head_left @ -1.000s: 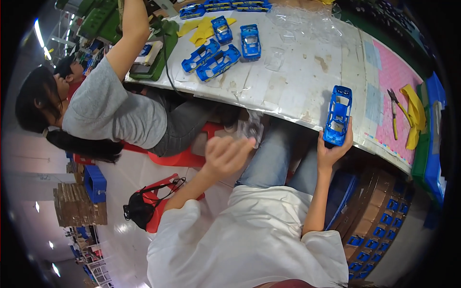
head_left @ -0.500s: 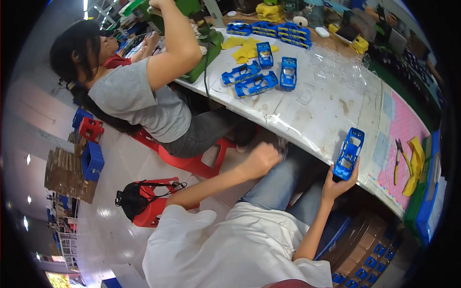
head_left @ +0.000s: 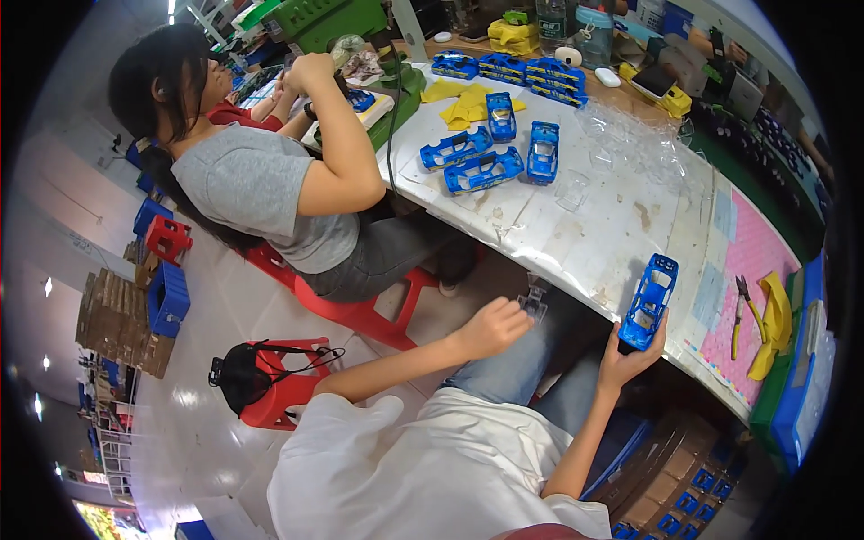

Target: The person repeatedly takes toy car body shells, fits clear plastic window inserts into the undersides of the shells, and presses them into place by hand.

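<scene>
In my right hand is a blue toy car body, its window openings empty, held up by its near end beside the table's front edge. The fingers and thumb wrap its lower end. My left hand is over my lap, its fingers pinching a small clear plastic piece that looks like a car window insert. A gap separates the two hands. Several more blue car bodies lie on the white table, beyond my hands. Thin clear plastic pieces are spread at the table's far right.
Yellow-handled pliers and a yellow cloth lie at the right on a pink sheet. Blue and green bins stand beyond. A co-worker in a grey shirt sits at left. A red stool holds a black bag.
My left hand has come slightly nearer to me and is less blurred, still with the clear piece. The right hand keeps the car body. The co-worker's raised arm has come down. The view shifted slightly.
</scene>
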Demonstrator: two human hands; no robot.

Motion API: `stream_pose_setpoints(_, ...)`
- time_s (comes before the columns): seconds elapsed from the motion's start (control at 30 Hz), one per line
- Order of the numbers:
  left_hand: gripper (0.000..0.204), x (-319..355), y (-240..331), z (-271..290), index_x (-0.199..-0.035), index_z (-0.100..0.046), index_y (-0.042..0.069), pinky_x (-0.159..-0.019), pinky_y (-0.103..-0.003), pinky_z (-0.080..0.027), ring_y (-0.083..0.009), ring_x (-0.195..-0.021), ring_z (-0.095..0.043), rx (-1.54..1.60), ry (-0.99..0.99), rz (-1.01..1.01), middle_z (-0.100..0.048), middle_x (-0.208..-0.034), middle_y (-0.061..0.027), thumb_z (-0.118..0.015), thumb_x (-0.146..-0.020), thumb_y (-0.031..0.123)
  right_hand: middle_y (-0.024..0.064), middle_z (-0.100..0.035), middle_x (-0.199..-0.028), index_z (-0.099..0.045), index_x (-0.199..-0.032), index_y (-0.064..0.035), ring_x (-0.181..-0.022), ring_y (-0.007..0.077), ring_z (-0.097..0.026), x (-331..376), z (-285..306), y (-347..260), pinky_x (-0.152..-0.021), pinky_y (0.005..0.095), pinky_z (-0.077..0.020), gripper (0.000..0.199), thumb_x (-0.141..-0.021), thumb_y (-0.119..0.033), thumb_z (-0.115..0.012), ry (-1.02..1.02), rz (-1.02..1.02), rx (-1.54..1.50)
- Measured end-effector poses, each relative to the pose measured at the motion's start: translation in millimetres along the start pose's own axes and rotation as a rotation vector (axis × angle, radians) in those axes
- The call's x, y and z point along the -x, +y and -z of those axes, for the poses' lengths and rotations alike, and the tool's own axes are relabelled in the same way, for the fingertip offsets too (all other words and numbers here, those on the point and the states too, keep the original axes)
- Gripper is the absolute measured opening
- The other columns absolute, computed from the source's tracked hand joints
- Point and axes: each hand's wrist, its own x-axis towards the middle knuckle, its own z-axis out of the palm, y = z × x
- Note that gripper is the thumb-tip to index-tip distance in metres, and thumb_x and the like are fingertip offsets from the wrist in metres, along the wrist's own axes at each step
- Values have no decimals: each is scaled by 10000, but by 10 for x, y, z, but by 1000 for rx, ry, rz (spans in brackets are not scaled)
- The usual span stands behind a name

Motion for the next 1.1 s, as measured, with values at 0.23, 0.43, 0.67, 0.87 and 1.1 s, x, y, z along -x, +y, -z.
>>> stream_pose_setpoints(0.23,240,-232,-32,262,-917,-639,47,-688,-292,-406,-167,-757,-510,-170,338,76,-571,-830,-16,-641,-686,108,155,-440,-1286,-370,-1258,1,-1122,320,-427,11,15,-1,-960,392,-293,695,-692,-194,-723,39,14,-3)
stream_pose_setpoints(0.43,158,32,164,-20,-793,-605,29,-645,-287,-372,-170,-730,-459,50,3,-46,-485,-709,-27,-576,-682,136,166,-422,-1290,-366,-1271,16,-1162,311,-413,17,23,-34,-991,386,-278,674,-716,-149,-711,18,22,-30)
stream_pose_setpoints(0.67,218,-220,49,251,-881,-621,22,-653,-284,-403,-165,-745,-497,-7,248,5,-500,-740,-25,-600,-680,106,163,-426,-1284,-370,-1271,13,-1152,310,-415,10,6,-23,-983,390,-282,662,-724,-156,-703,48,12,-19)
stream_pose_setpoints(0.87,221,-50,-42,-38,-890,-613,19,-673,-310,-384,-188,-758,-478,29,86,113,-494,-764,-39,-586,-685,100,167,-423,-1296,-351,-1265,3,-1143,327,-417,4,12,-37,-972,406,-283,690,-719,-222,-707,10,13,15)
stream_pose_setpoints(1.1,269,-215,81,299,-913,-649,56,-654,-294,-409,-163,-733,-505,-24,253,38,-566,-784,-3,-657,-646,87,169,-425,-1294,-351,-1265,3,-1147,327,-416,31,9,5,-974,406,-282,686,-723,-226,-705,24,15,30)
